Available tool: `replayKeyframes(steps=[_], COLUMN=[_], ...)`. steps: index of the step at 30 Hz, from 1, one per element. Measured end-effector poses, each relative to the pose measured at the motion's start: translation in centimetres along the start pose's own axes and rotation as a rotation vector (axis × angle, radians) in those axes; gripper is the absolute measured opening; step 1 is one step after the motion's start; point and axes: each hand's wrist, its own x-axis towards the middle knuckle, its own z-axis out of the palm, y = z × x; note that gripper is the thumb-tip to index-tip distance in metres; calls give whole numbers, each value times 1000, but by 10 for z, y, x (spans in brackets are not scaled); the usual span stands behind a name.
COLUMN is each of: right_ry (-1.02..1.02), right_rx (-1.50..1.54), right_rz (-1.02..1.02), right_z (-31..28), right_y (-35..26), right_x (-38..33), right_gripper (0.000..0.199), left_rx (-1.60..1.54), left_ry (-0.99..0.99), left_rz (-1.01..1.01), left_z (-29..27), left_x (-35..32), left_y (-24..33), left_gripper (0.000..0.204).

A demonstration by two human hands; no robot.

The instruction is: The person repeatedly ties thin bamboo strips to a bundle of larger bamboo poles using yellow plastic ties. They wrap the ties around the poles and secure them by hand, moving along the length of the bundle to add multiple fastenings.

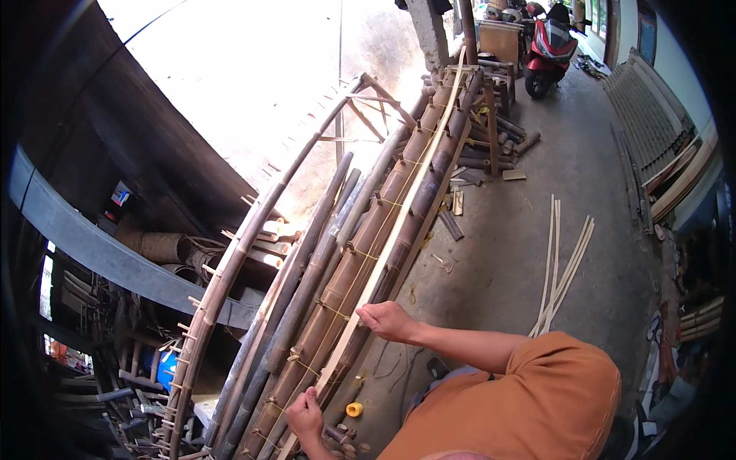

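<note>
A long, pale bamboo strip (415,188) lies lengthwise over thick brown bamboo poles (349,277), stretching from near me to the far end. My right hand (389,320) is closed at the strip's edge, its fingertips pinched there. Lower down and nearer me, my left hand (305,418) is closed around the same strip, thumb on top. Short dark pegs (376,198) stick up from the poles beside it. Thin yellow twine (334,310) crosses and ties the poles at intervals. My fingers' undersides are hidden.
Left of the poles runs a curved bamboo rail (230,276) with short pegs. A yellow roll (354,409) sits on the floor by my left hand. Loose thin strips (563,268) lie to my right. Bamboo offcuts (498,146) and a red motor scooter (552,46) are farther back.
</note>
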Motion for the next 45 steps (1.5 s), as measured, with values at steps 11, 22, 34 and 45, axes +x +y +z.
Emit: replayKeyframes(steps=[11, 22, 34, 45], right_ry=[-25, -287, -236, -344], right_rx=[-368, -562, -449, -351], right_rz=[557, 1094, 961, 804], right_z=[-164, -404, -558, -668], right_y=[193, 336, 390, 485], right_x=[-42, -136, -47, 121], right_gripper=[36, 66, 50, 46], left_rx=[469, 179, -240, -220], left_ry=[-128, 98, -218, -135], left_rz=[-110, 186, 544, 647], left_z=[-14, 183, 439, 664], left_x=[39, 209, 321, 483], left_y=[-132, 157, 632, 787], left_gripper=[42, 35, 47, 38])
